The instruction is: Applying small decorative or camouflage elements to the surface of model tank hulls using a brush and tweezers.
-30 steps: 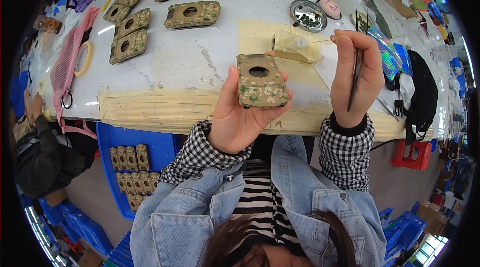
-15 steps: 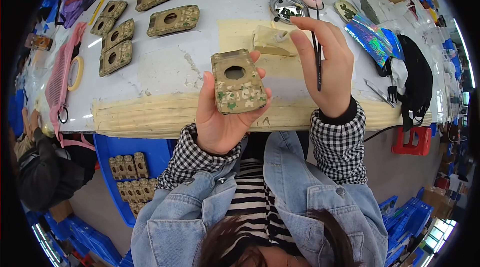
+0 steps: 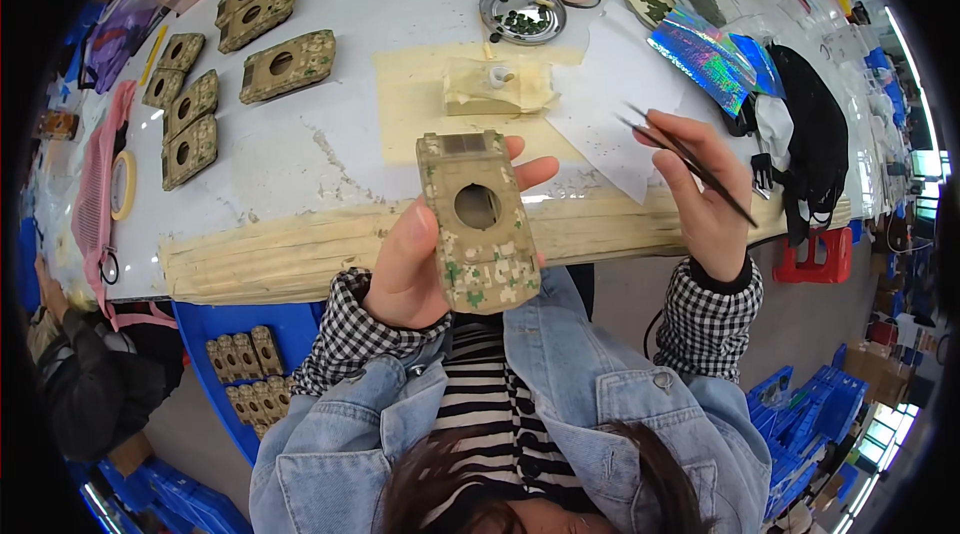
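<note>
Head view: the hull (image 3: 480, 246) has just come in past the table (image 3: 285, 144) edge toward the body, its camouflaged top now showing in full, while the right hand (image 3: 714, 224) has swung away from the taped block (image 3: 480, 102). From where I stand, that leaves the work resting with the left hand (image 3: 405, 269) for the moment, as no tool touches the hull. That hand is wrapped round it, thumb at the left edge, fingers behind. The right hand pinches dark tweezers (image 3: 716, 183), tips up and leftward; whether they grip anything is too fine to tell. A round metal dish (image 3: 493, 3) holds small dark green bits (image 3: 527, 25), with at least 1 lying just outside its rim. The block carries a small white cup (image 3: 499, 80), its contents unclear to me. Below, a blue tray (image 3: 302, 318) bears rows of small hulls (image 3: 247, 355); 7 other hulls (image 3: 308, 54) sit on the table's left side.
</note>
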The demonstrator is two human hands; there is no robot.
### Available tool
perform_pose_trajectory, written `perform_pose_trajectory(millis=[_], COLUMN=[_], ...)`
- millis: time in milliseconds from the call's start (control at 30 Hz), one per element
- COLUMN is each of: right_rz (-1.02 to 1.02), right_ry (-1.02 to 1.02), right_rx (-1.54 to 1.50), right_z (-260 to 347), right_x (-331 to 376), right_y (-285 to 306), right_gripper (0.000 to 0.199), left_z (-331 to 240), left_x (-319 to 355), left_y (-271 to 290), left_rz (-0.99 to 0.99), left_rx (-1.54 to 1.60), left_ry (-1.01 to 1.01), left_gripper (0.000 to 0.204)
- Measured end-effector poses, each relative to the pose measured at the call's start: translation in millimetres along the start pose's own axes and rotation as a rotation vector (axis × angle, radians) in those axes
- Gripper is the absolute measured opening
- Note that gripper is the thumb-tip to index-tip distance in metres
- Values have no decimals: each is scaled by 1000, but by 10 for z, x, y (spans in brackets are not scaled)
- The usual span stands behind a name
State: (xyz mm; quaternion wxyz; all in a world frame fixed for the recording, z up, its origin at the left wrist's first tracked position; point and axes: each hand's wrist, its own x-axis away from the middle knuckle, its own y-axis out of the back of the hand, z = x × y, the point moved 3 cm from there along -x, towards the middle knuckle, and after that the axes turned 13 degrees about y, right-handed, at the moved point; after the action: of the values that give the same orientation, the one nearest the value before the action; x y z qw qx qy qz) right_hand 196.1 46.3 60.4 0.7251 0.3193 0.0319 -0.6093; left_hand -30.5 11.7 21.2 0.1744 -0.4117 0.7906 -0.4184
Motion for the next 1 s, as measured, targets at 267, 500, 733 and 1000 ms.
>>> perform_pose_trajectory(millis=[267, 500, 733, 1000], right_rz=[132, 195, 219, 185], right_ry=[-210, -305, -297, -266], right_rx=[-255, -351, -335, -298], right_z=[-425, -547, -542, -540], right_x=[-236, -336, -339, -347], right_y=[74, 21, 24, 10], right_gripper=[24, 28, 28, 27], left_z=[152, 197, 198, 197], left_x=[-205, -318, -341, -335], left_y=[-88, -164, -148, -139], left_rz=[100, -27, -15, -9], left_rx=[10, 22, 20, 11], left_ry=[131, 103, 127, 140], left_gripper=[67, 65, 65, 66])
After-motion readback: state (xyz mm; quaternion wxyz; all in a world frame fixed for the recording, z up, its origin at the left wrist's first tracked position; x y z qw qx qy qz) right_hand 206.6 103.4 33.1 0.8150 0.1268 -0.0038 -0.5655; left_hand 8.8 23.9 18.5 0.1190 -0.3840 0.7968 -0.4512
